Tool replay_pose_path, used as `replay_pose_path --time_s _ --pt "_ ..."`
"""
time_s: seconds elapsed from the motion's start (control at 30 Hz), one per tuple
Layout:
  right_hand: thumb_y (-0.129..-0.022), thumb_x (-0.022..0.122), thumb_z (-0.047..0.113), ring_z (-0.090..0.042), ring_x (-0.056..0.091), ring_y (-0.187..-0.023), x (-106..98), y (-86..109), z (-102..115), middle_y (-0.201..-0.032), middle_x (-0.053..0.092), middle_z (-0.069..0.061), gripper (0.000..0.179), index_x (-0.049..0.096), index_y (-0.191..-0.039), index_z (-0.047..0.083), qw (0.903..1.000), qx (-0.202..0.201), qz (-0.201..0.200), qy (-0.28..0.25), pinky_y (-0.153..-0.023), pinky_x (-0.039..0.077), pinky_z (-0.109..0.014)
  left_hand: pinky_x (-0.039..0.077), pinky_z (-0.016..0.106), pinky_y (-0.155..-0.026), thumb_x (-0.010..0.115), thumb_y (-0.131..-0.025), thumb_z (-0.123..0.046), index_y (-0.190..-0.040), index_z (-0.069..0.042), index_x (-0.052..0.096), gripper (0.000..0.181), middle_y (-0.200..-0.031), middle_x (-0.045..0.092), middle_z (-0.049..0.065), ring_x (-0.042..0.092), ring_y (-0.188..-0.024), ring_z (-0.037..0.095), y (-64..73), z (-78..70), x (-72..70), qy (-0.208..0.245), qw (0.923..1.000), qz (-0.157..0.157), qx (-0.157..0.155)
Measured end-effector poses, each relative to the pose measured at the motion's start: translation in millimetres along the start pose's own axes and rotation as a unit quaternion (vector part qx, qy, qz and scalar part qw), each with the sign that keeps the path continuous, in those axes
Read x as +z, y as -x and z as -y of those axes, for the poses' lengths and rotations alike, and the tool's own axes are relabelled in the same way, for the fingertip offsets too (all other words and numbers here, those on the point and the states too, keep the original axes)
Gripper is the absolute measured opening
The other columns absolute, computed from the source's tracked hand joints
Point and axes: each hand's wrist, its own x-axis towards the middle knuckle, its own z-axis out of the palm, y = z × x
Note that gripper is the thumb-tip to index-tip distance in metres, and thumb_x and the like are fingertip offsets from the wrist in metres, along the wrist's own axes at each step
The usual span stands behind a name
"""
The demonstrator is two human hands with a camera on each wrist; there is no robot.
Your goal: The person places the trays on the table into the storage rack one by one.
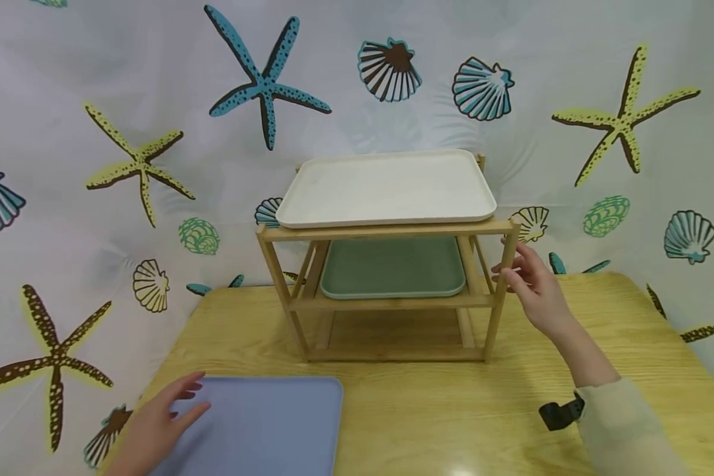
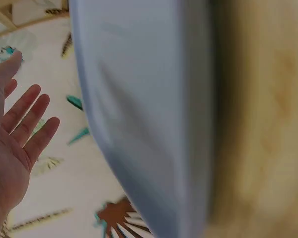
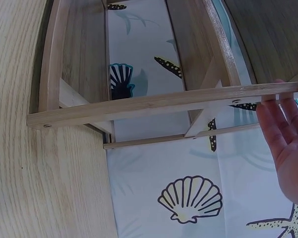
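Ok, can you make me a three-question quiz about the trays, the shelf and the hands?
1. Where is the green tray?
A. on the shelf's middle level
B. on the table
C. on the shelf's top

2. How many trays are there?
A. one
B. two
C. three

3. How is the left hand?
A. a closed fist
B. open, resting on the blue tray
C. holding the shelf

Answers: 1 A, it lies under the white tray inside the wooden shelf. 2 C, white, green and blue ones show. 3 B, its straight fingers lie on the blue tray's edge, while the right hand is by the shelf post.
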Motion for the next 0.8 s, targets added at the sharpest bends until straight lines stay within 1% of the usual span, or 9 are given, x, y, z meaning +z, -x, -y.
replay_pose_path --time_s 0.13,0.23,0.33,0.37,0.47,0.57,0.6,0.67,0.8 --pt "-0.102 0.045 0.0 -0.008 0.063 -0.092 0.4 0.6 1.8 -0.102 0.061 -0.022 0.048 0.035 -0.148 0.005 1.0 0.008 -0.001 0.001 -0.074 0.049 -0.019 0.048 0.055 -0.083 0.073 -0.087 -0.035 -0.138 0.002 0.048 0.067 -0.125 0.057 0.027 0.056 -0.109 0.041 8.5 29.7 -3.1 -0.03 0.9991 0.025 -0.017" --pt "-0.102 0.045 0.002 -0.011 0.062 -0.093 -1.3 0.0 2.5 -0.103 0.061 -0.021 0.048 0.034 -0.149 0.007 0.9998 0.018 0.002 0.0 -0.075 0.049 -0.019 0.047 0.055 -0.085 0.073 -0.086 -0.043 -0.141 0.004 0.044 0.078 -0.132 0.051 0.031 0.054 -0.111 0.044 8.9 41.2 -3.9 -0.025 0.9967 0.064 -0.044" --pt "-0.103 0.045 0.003 -0.013 0.062 -0.093 -1.2 -0.8 1.9 -0.104 0.061 -0.021 0.048 0.034 -0.149 0.008 0.9997 0.024 0.005 0.002 -0.076 0.049 -0.019 0.048 0.054 -0.083 0.072 -0.084 -0.047 -0.142 0.004 0.042 0.083 -0.132 0.051 0.031 0.057 -0.107 0.042 11.2 48.0 -2.7 -0.018 0.9933 0.096 -0.062" --pt "-0.103 0.045 0.003 -0.013 0.063 -0.093 -1.0 -1.1 1.8 -0.104 0.061 -0.021 0.048 0.034 -0.149 0.008 0.9997 0.025 0.006 0.002 -0.076 0.049 -0.019 0.048 0.054 -0.083 0.073 -0.084 -0.044 -0.141 0.005 0.043 0.082 -0.133 0.051 0.031 0.057 -0.107 0.042 12.1 49.8 -1.9 -0.012 0.9936 0.097 -0.056" --pt "-0.102 0.046 0.003 -0.015 0.063 -0.093 -0.7 -1.1 1.4 -0.104 0.061 -0.021 0.048 0.034 -0.149 0.008 0.9997 0.023 0.003 0.0 -0.075 0.05 -0.02 0.05 0.052 -0.082 0.079 -0.08 -0.034 -0.137 0.007 0.049 0.076 -0.128 0.055 0.029 0.059 -0.106 0.042 13.9 55.2 0.4 -0.011 0.9973 0.07 -0.019" --pt "-0.102 0.046 0.002 -0.015 0.064 -0.091 -1.0 -0.5 1.0 -0.102 0.061 -0.021 0.047 0.036 -0.148 0.007 0.9998 0.019 -0.003 -0.002 -0.073 0.05 -0.021 0.051 0.051 -0.081 0.081 -0.079 -0.031 -0.133 0.008 0.053 0.073 -0.128 0.055 0.03 0.059 -0.106 0.044 13.0 60.5 -2.2 -0.02 0.9979 0.061 -0.007" --pt "-0.102 0.046 0.002 -0.014 0.064 -0.091 -1.1 -0.3 0.6 -0.101 0.061 -0.022 0.046 0.036 -0.147 0.006 0.9998 0.017 -0.005 -0.002 -0.072 0.05 -0.021 0.051 0.05 -0.08 0.081 -0.079 -0.031 -0.133 0.009 0.052 0.072 -0.128 0.055 0.03 0.06 -0.105 0.044 12.0 62.7 -4.3 -0.02 0.9974 0.068 -0.014" --pt "-0.102 0.046 0.002 -0.014 0.065 -0.09 -0.7 0.2 -0.1 -0.1 0.061 -0.023 0.046 0.037 -0.147 0.005 0.9999 0.015 -0.006 -0.004 -0.071 0.05 -0.021 0.052 0.049 -0.079 0.079 -0.081 -0.033 -0.133 0.01 0.051 0.073 -0.127 0.054 0.032 0.061 -0.102 0.042 10.7 67.3 -9.2 -0.018 0.9938 0.1 -0.045" --pt "-0.102 0.045 0.002 -0.01 0.065 -0.089 1.2 0.9 -1.1 -0.1 0.06 -0.024 0.045 0.037 -0.146 0.005 0.9998 0.016 -0.006 -0.006 -0.071 0.051 -0.022 0.053 0.045 -0.073 0.077 -0.082 -0.04 -0.131 0.011 0.05 0.076 -0.116 0.059 0.03 0.065 -0.088 0.032 12.1 79.1 -16.8 0.003 0.98 0.164 -0.113"
